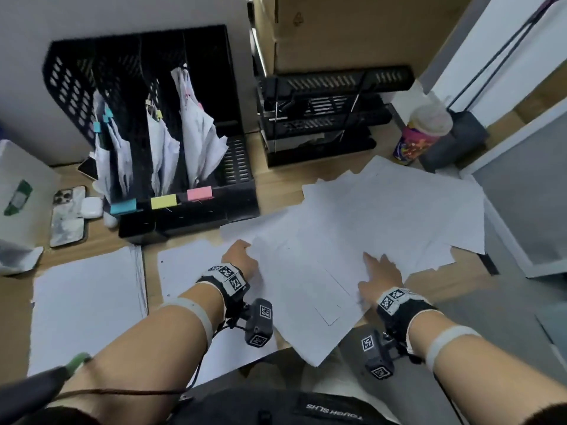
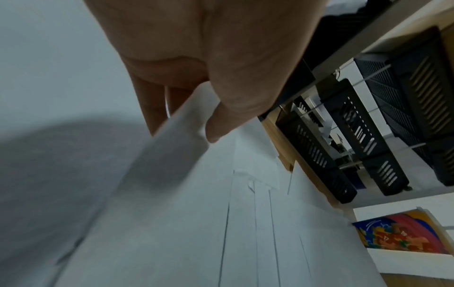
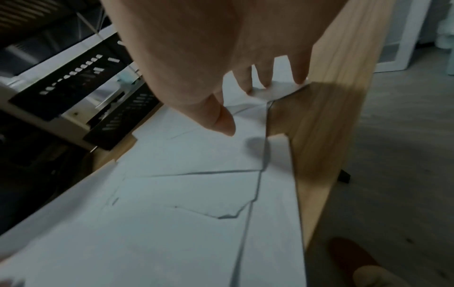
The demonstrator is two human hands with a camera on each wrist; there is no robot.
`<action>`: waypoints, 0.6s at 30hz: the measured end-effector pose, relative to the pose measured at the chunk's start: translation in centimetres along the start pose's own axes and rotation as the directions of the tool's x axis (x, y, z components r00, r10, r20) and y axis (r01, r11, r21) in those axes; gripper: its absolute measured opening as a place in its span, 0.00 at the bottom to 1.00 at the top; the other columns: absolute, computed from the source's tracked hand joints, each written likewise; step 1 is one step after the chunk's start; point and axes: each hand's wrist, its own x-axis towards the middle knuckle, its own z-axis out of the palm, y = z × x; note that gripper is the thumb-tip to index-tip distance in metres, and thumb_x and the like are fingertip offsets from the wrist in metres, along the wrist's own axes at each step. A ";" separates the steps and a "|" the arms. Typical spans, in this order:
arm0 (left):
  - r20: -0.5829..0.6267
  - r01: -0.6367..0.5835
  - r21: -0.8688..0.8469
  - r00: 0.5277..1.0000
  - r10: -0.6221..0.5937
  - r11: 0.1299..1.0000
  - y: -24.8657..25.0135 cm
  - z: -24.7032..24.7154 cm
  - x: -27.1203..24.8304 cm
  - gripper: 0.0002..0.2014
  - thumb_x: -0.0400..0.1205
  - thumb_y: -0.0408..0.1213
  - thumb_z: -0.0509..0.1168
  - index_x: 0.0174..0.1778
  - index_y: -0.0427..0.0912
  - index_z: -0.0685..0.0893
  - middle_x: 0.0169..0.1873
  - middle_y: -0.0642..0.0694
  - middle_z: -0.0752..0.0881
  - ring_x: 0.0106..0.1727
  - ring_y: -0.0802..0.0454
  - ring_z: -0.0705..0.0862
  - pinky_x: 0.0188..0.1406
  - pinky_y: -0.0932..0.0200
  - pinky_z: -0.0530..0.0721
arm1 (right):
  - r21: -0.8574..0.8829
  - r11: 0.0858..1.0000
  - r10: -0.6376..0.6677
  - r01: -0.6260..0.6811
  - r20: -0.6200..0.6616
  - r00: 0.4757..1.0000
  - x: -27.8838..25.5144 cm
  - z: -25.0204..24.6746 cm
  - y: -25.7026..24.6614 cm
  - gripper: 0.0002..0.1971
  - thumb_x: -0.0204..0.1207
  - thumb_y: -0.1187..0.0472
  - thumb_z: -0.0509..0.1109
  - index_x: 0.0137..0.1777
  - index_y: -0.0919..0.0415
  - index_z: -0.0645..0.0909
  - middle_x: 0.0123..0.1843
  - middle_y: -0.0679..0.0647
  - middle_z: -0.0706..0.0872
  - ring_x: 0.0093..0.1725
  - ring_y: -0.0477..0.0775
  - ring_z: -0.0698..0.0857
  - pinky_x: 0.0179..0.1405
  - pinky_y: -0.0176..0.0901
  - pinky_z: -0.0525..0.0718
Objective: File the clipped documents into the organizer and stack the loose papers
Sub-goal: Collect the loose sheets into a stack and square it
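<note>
Item: loose papers point(image 1: 383, 216), white sheets fanned in an untidy overlapping spread over the right half of the wooden desk point(image 1: 276, 185), some corners past its front edge.

Item: my left hand point(image 1: 242, 259), at the spread's left edge. The head view hides its fingers under a sheet; the left wrist view shows the thumb point(image 2: 236, 108) on top and fingers beneath, pinching a lifted sheet edge point(image 2: 186, 124).

Item: my right hand point(image 1: 382, 276), palm down on the spread, well apart from the left. The right wrist view shows its fingertips point(image 3: 301, 79) spread and pressing on paper near the desk's right edge, the thumb raised clear; it grips nothing.

Item: organizer point(image 1: 147, 124), black perforated plastic, at the back left of the desk. Clipped documents point(image 1: 196, 124) stand in three compartments; blue, yellow and pink labels mark the fronts.

Item: stacked papers point(image 1: 86, 302), a squared pile at the front left, seen only in the head view. Another sheet point(image 1: 190, 271) lies between it and my left wrist.

Item: black letter trays point(image 1: 322, 118), tiered, at the back right, in all three views.

Item: colourful cup point(image 1: 420, 133), beside the trays; in the left wrist view only its printed side shows.

Item: two phones point(image 1: 67, 216) and a white earbud case point(image 1: 91, 207), left of the organizer.

Room: cardboard boxes point(image 1: 352, 26) behind the trays; grey floor point(image 3: 393, 155) to the right of the desk.
</note>
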 end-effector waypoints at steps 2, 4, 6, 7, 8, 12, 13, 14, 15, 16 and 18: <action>-0.007 -0.046 -0.003 0.999 0.046 0.999 1.1 0.8 0.2 0.16 0.79 0.28 0.63 0.63 0.43 0.81 0.59 0.36 0.86 0.54 0.34 0.87 0.49 0.50 0.84 | -0.093 0.990 -0.101 0.102 0.018 0.995 -0.2 0.0 0.0 0.35 0.75 0.54 0.60 0.83 0.43 0.53 0.87 0.54 0.49 0.83 0.65 0.55 0.78 0.62 0.67; -0.032 -0.080 -0.037 0.996 0.079 0.996 2.2 1.6 0.3 0.16 0.79 0.29 0.64 0.62 0.42 0.83 0.59 0.38 0.86 0.58 0.33 0.86 0.57 0.48 0.84 | -0.111 0.971 -0.210 0.211 0.028 0.977 -0.5 0.1 -0.1 0.32 0.78 0.55 0.57 0.82 0.42 0.56 0.87 0.48 0.52 0.82 0.64 0.57 0.77 0.62 0.68; -0.082 -0.097 -0.093 0.993 0.089 0.991 3.3 2.0 0.3 0.15 0.80 0.33 0.65 0.63 0.43 0.82 0.57 0.42 0.84 0.56 0.35 0.86 0.58 0.51 0.82 | -0.005 0.951 -0.307 0.308 0.071 0.949 -0.6 0.2 -0.1 0.30 0.78 0.55 0.57 0.81 0.41 0.60 0.85 0.46 0.62 0.81 0.61 0.62 0.78 0.59 0.68; -0.116 -0.102 -0.144 0.990 0.086 0.984 3.9 2.0 0.2 0.13 0.81 0.34 0.65 0.62 0.45 0.82 0.56 0.41 0.84 0.53 0.36 0.85 0.56 0.51 0.82 | 0.089 0.938 -0.343 0.336 0.080 0.936 -0.5 0.1 0.0 0.28 0.78 0.55 0.57 0.79 0.39 0.64 0.81 0.47 0.69 0.79 0.59 0.66 0.78 0.56 0.69; -0.152 -0.101 -0.208 0.986 0.070 0.973 4.5 2.0 0.3 0.10 0.82 0.37 0.65 0.59 0.46 0.82 0.55 0.38 0.86 0.52 0.35 0.86 0.55 0.49 0.83 | 0.176 0.922 -0.362 0.346 0.068 0.930 -0.3 0.0 0.4 0.27 0.77 0.55 0.58 0.77 0.39 0.68 0.77 0.47 0.74 0.78 0.56 0.70 0.78 0.53 0.70; -0.089 0.009 -0.323 0.995 -0.040 0.946 5.8 1.9 0.5 0.24 0.87 0.51 0.56 0.70 0.36 0.80 0.70 0.34 0.80 0.70 0.33 0.79 0.71 0.43 0.75 | 0.225 0.946 -0.196 0.231 -0.166 0.966 1.2 -1.8 2.7 0.26 0.78 0.58 0.62 0.76 0.46 0.71 0.82 0.53 0.65 0.82 0.58 0.60 0.80 0.49 0.62; -0.044 0.041 -0.339 0.997 -0.060 0.940 6.0 1.9 -0.1 0.29 0.86 0.58 0.54 0.73 0.37 0.78 0.70 0.37 0.79 0.71 0.35 0.78 0.74 0.42 0.73 | 0.262 0.955 -0.090 0.137 -0.183 0.979 1.5 -2.5 3.3 0.28 0.77 0.57 0.64 0.78 0.47 0.68 0.84 0.56 0.58 0.83 0.60 0.57 0.81 0.52 0.62; -0.016 0.052 -0.363 0.998 -0.062 0.931 5.9 2.2 -0.5 0.33 0.82 0.64 0.56 0.72 0.41 0.78 0.66 0.40 0.80 0.69 0.36 0.79 0.75 0.40 0.73 | 0.304 0.951 0.001 0.051 -0.171 0.985 1.8 -3.1 3.7 0.30 0.77 0.56 0.65 0.80 0.48 0.65 0.85 0.58 0.55 0.83 0.62 0.56 0.81 0.55 0.63; -0.014 0.035 -0.358 0.999 -0.043 0.933 5.7 2.4 -0.8 0.33 0.78 0.66 0.61 0.70 0.44 0.79 0.62 0.44 0.80 0.65 0.38 0.80 0.74 0.37 0.75 | 0.340 0.940 0.063 -0.005 -0.161 0.985 2.1 -3.6 3.9 0.31 0.76 0.55 0.66 0.80 0.49 0.64 0.84 0.59 0.56 0.82 0.63 0.58 0.80 0.56 0.66; -0.021 0.001 -0.319 1.000 -0.009 0.948 5.6 2.6 -1.0 0.31 0.77 0.62 0.67 0.69 0.44 0.80 0.62 0.48 0.82 0.64 0.40 0.82 0.70 0.37 0.78 | 0.360 0.932 0.095 -0.033 -0.155 0.983 2.5 -4.0 3.9 0.32 0.75 0.54 0.67 0.80 0.50 0.65 0.83 0.59 0.59 0.81 0.63 0.62 0.78 0.56 0.68; -0.005 -0.026 -0.217 1.000 0.025 0.976 5.1 3.3 -0.9 0.22 0.78 0.48 0.74 0.65 0.42 0.82 0.59 0.44 0.87 0.59 0.39 0.87 0.59 0.43 0.86 | 0.416 0.909 0.073 -0.001 -0.156 0.985 2.9 -4.3 3.6 0.31 0.73 0.54 0.69 0.77 0.53 0.70 0.79 0.59 0.68 0.77 0.62 0.70 0.76 0.55 0.72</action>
